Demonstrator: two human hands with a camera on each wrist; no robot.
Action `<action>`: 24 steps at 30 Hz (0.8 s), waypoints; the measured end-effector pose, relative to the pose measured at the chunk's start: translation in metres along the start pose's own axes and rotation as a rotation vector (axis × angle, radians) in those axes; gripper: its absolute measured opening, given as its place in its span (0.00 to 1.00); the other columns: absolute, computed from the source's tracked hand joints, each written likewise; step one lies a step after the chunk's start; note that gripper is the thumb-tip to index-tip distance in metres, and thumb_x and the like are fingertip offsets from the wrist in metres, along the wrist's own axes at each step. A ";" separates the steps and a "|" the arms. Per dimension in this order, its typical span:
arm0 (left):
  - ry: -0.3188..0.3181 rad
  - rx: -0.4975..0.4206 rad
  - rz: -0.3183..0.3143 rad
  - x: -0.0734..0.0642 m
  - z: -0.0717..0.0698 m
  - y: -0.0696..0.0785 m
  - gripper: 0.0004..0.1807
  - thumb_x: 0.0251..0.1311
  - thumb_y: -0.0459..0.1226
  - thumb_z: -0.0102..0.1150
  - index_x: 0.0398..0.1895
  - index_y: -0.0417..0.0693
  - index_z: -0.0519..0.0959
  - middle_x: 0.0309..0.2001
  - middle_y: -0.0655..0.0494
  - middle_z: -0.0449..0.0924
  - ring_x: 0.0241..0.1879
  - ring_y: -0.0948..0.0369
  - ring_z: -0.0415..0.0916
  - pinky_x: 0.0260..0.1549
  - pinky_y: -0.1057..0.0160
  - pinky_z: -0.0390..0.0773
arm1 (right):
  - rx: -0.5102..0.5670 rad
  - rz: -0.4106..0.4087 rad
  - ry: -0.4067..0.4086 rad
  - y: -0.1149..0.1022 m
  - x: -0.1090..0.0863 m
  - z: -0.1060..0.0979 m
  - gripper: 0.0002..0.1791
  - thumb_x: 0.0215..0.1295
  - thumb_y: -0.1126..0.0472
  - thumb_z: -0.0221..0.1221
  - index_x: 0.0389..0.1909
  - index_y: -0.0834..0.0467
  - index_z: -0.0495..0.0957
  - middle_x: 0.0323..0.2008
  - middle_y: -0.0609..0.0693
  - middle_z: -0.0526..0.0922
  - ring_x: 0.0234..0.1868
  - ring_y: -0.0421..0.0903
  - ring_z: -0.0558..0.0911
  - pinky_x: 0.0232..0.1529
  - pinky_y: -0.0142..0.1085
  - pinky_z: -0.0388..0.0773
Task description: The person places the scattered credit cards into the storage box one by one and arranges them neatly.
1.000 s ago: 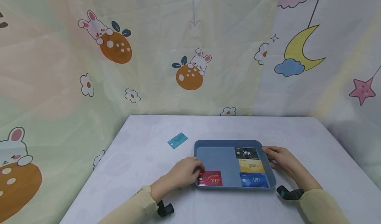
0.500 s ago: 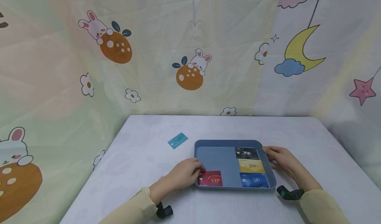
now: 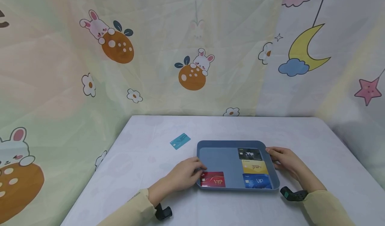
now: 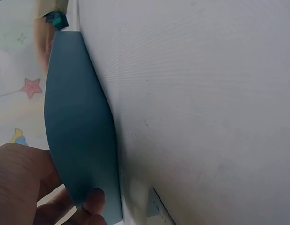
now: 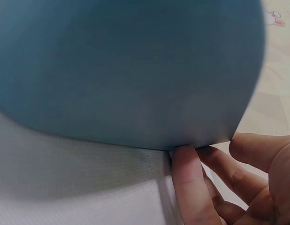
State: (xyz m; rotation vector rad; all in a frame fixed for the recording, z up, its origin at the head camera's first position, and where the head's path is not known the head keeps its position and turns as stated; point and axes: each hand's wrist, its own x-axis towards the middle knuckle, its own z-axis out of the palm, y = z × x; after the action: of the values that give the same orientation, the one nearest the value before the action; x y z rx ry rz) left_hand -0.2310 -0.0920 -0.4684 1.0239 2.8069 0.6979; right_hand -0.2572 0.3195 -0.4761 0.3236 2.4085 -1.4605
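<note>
A blue rectangular tray [image 3: 221, 159] lies on the table in the head view. Inside it, a red VIP card [image 3: 213, 179] is at the near left. Along the right side lie a black VIP card [image 3: 250, 154], a gold card [image 3: 255, 167] and a blue VIP card [image 3: 257, 181]. My left hand [image 3: 186, 173] grips the tray's left rim beside the red card; the left wrist view shows a fingertip [image 4: 94, 201] against the outer wall. With my right hand [image 3: 282, 159] I hold the right rim, thumb and fingers at its edge in the right wrist view.
A teal VIP card [image 3: 180, 141] lies on the white tablecloth [image 3: 150, 142], beyond the tray's far left corner. Printed cloth walls [image 3: 162, 69] stand behind and beside the table. A flat, dark-edged thing [image 4: 160, 206], kind unclear, shows low in the left wrist view.
My left wrist has shifted slightly to the left, while its fingers stay at the tray's rim. The right hand, tray and cards keep their places.
</note>
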 end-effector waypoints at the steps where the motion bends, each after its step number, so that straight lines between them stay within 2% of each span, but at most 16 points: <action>1: 0.004 0.002 0.005 0.000 0.000 0.000 0.11 0.72 0.38 0.58 0.52 0.53 0.86 0.49 0.63 0.83 0.47 0.69 0.78 0.50 0.66 0.81 | 0.002 0.003 0.000 0.000 0.000 0.000 0.42 0.78 0.40 0.51 0.75 0.71 0.61 0.65 0.71 0.75 0.52 0.48 0.81 0.41 0.31 0.82; 9: 0.040 -0.013 0.010 -0.003 -0.006 -0.002 0.12 0.72 0.38 0.58 0.54 0.53 0.86 0.54 0.62 0.80 0.52 0.66 0.79 0.53 0.64 0.81 | 0.007 0.005 0.001 -0.002 0.000 0.002 0.42 0.78 0.40 0.51 0.74 0.72 0.61 0.64 0.71 0.76 0.52 0.49 0.81 0.41 0.32 0.82; 18: 0.060 -0.065 -0.019 -0.007 -0.013 -0.006 0.13 0.74 0.36 0.55 0.56 0.52 0.84 0.57 0.61 0.79 0.46 0.69 0.77 0.48 0.68 0.81 | 0.001 -0.004 0.001 -0.002 -0.001 0.001 0.43 0.78 0.39 0.51 0.74 0.72 0.60 0.65 0.72 0.75 0.53 0.49 0.81 0.41 0.32 0.82; 24: 0.098 -0.095 -0.030 -0.011 -0.012 -0.011 0.16 0.76 0.34 0.50 0.61 0.52 0.80 0.62 0.61 0.76 0.56 0.65 0.77 0.57 0.62 0.81 | -0.001 0.004 0.006 0.000 0.000 0.000 0.43 0.78 0.39 0.51 0.74 0.71 0.61 0.65 0.71 0.76 0.55 0.51 0.80 0.41 0.32 0.82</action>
State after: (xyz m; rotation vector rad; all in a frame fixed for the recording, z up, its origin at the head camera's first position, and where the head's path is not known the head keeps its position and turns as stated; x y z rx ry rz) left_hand -0.2310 -0.1110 -0.4633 0.9545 2.8329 0.8917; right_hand -0.2576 0.3190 -0.4761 0.3329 2.4114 -1.4582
